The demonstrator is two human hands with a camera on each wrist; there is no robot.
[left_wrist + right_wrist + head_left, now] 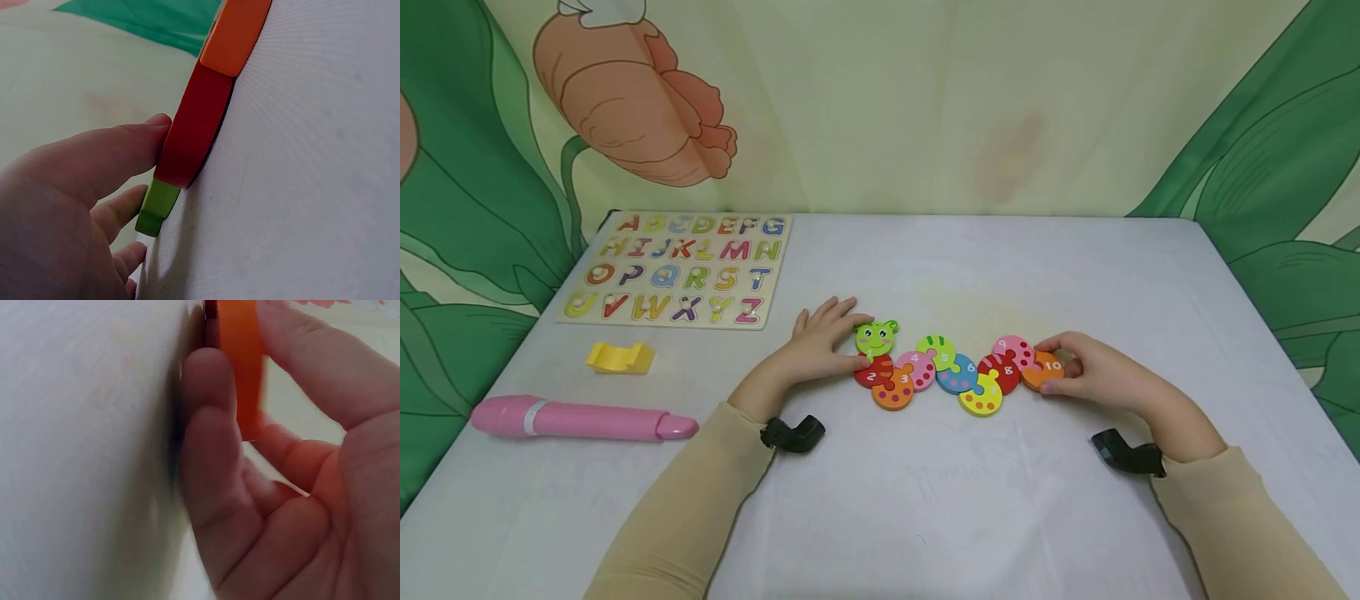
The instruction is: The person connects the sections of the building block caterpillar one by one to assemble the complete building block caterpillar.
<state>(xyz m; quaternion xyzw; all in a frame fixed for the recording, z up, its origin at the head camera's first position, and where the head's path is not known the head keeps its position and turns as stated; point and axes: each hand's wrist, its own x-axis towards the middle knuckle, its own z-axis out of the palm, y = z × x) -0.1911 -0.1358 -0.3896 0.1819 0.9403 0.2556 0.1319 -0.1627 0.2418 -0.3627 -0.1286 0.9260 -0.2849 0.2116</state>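
A wooden caterpillar puzzle of numbered, interlocking pieces lies in a zigzag row across the middle of the table in the head view. At its left end is the green smiling head piece (874, 339), joined to the red piece 2 (871, 373). My left hand (808, 350) is beside this end, fingers spread and mostly straight. Its thumb touches the red piece and its index finger the green head. At the other end, my right hand (1108, 379) pinches the orange piece 10 (1040, 372) between thumb and fingers. In the right wrist view that orange piece (240, 369) stands slightly off the cloth.
A wooden alphabet board (658, 317) with coloured letters lies at the back left. In front of it are a yellow block (621, 358) and a pink pen-shaped toy (595, 421), near my left forearm. White cloth (940, 517) covers the table; a printed curtain (880, 100) hangs behind.
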